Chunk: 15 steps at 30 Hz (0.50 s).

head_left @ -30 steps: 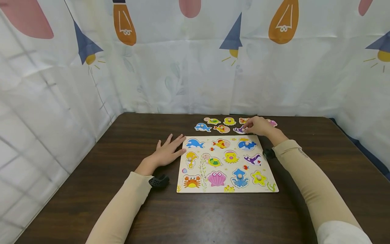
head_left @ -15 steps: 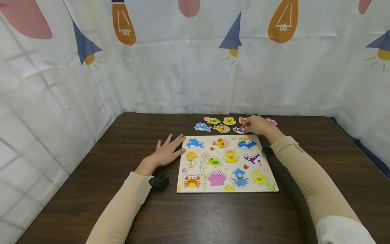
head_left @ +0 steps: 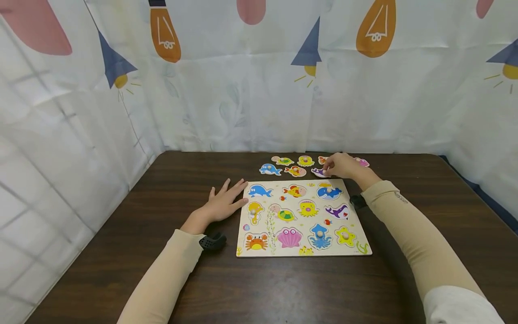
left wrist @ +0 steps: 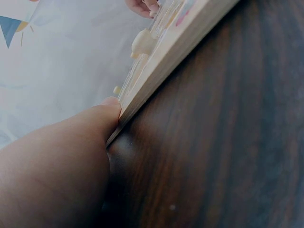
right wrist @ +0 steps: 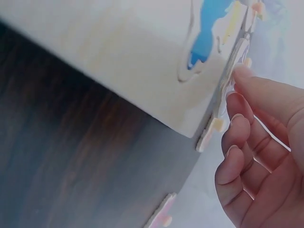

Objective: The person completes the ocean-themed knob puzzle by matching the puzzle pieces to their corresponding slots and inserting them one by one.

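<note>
A wooden peg puzzle board (head_left: pixel 259 222) with sea animal pictures lies flat on the table. My left hand (head_left: pixel 218 204) rests at its left edge with fingers spread, and the thumb (left wrist: pixel 110 107) touches the board's edge in the left wrist view. Behind the board, my right hand (head_left: pixel 346 167) pinches a purple whale puzzle piece (head_left: pixel 318 172) between thumb and index finger; its other fingers are curled in the right wrist view. The seahorse piece (head_left: pixel 255 212), blue whale piece (head_left: pixel 329 192), squid piece (head_left: pixel 320 237) and starfish piece (head_left: pixel 346 236) sit in the board.
Several loose pieces lie behind the board: a turtle (head_left: pixel 283 160), an octopus (head_left: pixel 305 160), a dolphin (head_left: pixel 270 169), a fish (head_left: pixel 296 171) and a pink piece (head_left: pixel 362 162). My right hand partly hides an orange piece (head_left: pixel 322 159). A curtain (head_left: pixel 259 103) hangs behind the dark table (head_left: pixel 259 288).
Both hands stay in nearly the same places, the right at the purple whale piece and the left at the board. The view has shifted slightly.
</note>
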Available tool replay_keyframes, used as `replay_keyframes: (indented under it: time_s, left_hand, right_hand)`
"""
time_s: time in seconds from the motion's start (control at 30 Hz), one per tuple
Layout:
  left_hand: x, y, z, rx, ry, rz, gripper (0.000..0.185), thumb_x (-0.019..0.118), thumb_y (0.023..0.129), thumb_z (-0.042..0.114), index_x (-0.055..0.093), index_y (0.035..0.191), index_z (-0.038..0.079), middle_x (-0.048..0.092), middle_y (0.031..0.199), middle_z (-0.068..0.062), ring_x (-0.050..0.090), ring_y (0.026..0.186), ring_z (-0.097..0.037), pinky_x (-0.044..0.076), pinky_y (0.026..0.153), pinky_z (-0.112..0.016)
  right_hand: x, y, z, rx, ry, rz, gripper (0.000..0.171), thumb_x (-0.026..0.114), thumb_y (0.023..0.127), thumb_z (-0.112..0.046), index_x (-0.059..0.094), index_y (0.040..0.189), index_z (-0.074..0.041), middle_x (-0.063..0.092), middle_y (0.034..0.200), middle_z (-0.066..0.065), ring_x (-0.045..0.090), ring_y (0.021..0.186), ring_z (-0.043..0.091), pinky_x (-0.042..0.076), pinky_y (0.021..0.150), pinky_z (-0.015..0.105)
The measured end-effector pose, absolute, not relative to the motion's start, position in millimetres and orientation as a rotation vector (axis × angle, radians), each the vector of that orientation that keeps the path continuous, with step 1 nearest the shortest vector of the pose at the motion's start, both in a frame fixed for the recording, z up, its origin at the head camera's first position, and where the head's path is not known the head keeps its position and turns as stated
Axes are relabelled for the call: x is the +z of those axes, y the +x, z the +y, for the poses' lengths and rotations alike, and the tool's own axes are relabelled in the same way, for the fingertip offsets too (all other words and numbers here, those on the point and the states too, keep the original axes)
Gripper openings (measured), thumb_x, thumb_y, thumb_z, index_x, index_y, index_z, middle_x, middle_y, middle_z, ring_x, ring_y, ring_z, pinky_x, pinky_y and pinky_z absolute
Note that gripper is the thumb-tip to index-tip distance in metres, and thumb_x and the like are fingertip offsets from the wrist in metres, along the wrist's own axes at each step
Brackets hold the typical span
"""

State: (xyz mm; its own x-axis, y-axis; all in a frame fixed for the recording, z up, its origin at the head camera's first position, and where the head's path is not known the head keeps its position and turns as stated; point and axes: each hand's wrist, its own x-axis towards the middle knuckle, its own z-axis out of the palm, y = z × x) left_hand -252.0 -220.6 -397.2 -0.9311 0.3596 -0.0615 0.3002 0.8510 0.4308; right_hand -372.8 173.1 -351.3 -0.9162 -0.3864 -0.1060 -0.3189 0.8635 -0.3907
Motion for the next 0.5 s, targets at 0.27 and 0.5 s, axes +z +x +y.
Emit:
replay_keyframes:
  time_s: [0.27,0.5]
  left_hand:
    - [-398,-253,-220,0.637,0.518,2.884,0.069,0.045,0.108,0.049,0.022,0.166,0.020,0.013,0.171,-0.005,-0.003,0.156,-0.039,-0.008,0.112,-0.074]
    - [-398,-253,-222,0.641,0.530,2.887,0.069,0.046,0.109,0.048,0.022,0.166,0.019,0.014,0.171,-0.007,-0.002,0.155,-0.041,-0.008,0.112,-0.075]
  right_hand:
    - [-345,-362,179,-0.594,-0.583,2.868,0.015,0.069,0.100,-0.017,0.074,0.105,-0.004,0.065,0.094,0.010,0.056,0.084,0.027,0.049,0.076,0.040]
    - [-339,-346,181,-0.621,-0.653,2.850,0.017,0.071,0.100,-0.018,0.074,0.107,-0.003,0.064,0.091,0.009,0.055,0.082,0.026,0.048,0.074,0.039]
